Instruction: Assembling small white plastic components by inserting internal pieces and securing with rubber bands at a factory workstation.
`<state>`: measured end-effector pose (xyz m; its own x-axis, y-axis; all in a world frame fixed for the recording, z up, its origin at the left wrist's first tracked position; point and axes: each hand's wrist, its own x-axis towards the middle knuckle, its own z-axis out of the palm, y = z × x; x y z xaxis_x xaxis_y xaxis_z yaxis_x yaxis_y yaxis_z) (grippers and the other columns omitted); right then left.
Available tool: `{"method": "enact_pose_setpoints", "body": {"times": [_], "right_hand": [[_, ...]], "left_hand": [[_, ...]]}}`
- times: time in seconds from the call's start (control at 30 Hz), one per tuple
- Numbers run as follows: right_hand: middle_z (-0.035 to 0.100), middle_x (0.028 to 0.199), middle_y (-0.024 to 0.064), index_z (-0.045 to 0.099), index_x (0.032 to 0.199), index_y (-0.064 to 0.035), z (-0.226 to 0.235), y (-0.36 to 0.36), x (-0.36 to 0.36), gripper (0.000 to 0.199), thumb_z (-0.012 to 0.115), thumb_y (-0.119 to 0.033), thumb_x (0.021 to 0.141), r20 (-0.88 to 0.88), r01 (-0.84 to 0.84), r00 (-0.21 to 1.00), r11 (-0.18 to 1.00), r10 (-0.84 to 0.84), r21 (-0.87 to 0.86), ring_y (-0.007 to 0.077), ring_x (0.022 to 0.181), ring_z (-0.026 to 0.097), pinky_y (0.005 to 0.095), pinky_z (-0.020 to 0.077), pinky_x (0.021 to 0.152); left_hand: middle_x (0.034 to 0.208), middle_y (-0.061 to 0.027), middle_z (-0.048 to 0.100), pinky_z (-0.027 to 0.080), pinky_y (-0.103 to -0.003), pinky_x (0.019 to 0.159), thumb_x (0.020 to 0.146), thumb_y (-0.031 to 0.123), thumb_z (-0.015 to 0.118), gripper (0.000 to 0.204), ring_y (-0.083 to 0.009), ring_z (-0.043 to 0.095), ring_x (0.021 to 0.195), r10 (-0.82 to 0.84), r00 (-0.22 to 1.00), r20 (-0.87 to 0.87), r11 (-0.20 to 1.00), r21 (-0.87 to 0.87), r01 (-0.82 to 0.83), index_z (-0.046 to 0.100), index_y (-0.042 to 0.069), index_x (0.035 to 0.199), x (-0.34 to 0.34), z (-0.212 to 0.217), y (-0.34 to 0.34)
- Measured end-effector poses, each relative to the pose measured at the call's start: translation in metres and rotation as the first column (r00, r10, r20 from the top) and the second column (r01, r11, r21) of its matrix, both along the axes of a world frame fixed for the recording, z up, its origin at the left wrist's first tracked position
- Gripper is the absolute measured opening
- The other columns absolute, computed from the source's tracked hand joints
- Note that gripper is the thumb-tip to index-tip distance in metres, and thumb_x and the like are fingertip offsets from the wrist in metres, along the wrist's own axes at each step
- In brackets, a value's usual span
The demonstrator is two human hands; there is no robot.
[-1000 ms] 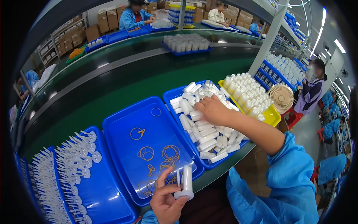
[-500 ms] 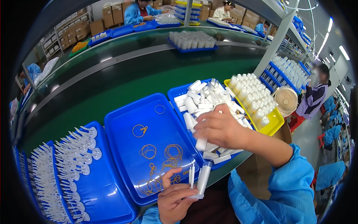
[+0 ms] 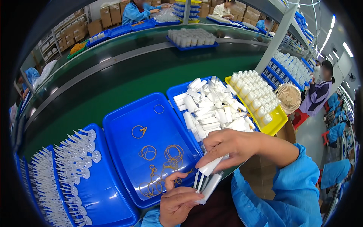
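Observation:
My left hand (image 3: 177, 206) is closed on a clear plastic pronged part (image 3: 199, 180), holding it low with its prongs upward. A white cylinder (image 3: 212, 188) stands tilted on that same part. Pinched in my right hand (image 3: 234, 146) is another white cylinder (image 3: 210, 165), its lower end at the tips of the free prongs; whether the prongs have entered it I cannot tell. Behind my right hand, a blue tray (image 3: 172, 92) holds a heap of white cylinders (image 3: 216, 107). Beside my left hand, orange rubber bands (image 3: 174, 153) lie in another blue tray (image 3: 123, 147).
More clear pronged parts (image 3: 81, 155) stand in rows in a blue tray (image 3: 110, 181) at left. A yellow tray (image 3: 279, 122) of filled clear cups stands right, beside a beige fan (image 3: 289, 98). Beyond runs a green conveyor belt (image 3: 124, 81); a metal post (image 3: 278, 45) rises at right. Co-workers sit across it.
My right hand has moved from the heap of white cylinders down toward my left hand, bringing one cylinder to the prongs. My left hand keeps its hold, nearly in place.

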<state>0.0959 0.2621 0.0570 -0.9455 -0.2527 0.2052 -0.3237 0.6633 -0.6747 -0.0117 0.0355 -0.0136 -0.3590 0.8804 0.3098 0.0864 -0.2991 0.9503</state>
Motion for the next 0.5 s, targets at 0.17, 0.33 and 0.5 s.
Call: {"method": "enact_pose_setpoints", "body": {"times": [0.17, 0.33, 0.5], "right_hand": [[0.052, 0.087, 0.0097, 0.058, 0.107, -0.0068, 0.006, -0.002, 0.004, 0.024, 0.057, -0.017, 0.086, 0.044, -0.073, 0.996, 0.989, 0.079, -0.125, 0.0272, 0.081, 0.052, 0.0351, 0.0406, 0.073], [0.052, 0.094, 0.0116, 0.055, 0.112, -0.0032, 0.003, -0.007, 0.006, 0.027, 0.053, -0.017, 0.089, 0.141, -0.175, 0.962, 0.922, 0.235, -0.344, 0.0272, 0.084, 0.050, 0.0344, 0.0357, 0.078], [0.049, 0.102, 0.0126, 0.050, 0.109, -0.0053, -0.007, -0.033, 0.012, 0.023, 0.053, -0.017, 0.089, 0.244, -0.142, 0.946, 0.947, 0.215, -0.287, 0.0270, 0.093, 0.048, 0.0354, 0.0338, 0.081]], "left_hand": [[0.074, -0.0021, 0.063, 0.030, -0.047, 0.092, 0.070, 0.012, 0.070, 0.007, -0.0226, 0.055, 0.084, -0.001, 0.992, -0.129, 0.985, 0.169, 0.022, 0.068, 0.008, 0.076, -0.006, -0.001, 0.005], [0.074, -0.0003, 0.062, 0.032, -0.047, 0.088, 0.068, 0.012, 0.071, 0.006, -0.0222, 0.055, 0.083, -0.082, 0.979, -0.186, 0.946, 0.295, 0.135, 0.069, 0.011, 0.073, -0.009, -0.007, 0.007], [0.090, -0.0074, 0.059, 0.033, -0.048, 0.089, 0.068, 0.024, 0.074, 0.020, -0.0307, 0.049, 0.098, 0.027, 0.977, -0.210, 0.974, 0.227, 0.022, 0.064, 0.010, 0.078, -0.003, -0.008, 0.004]]}}
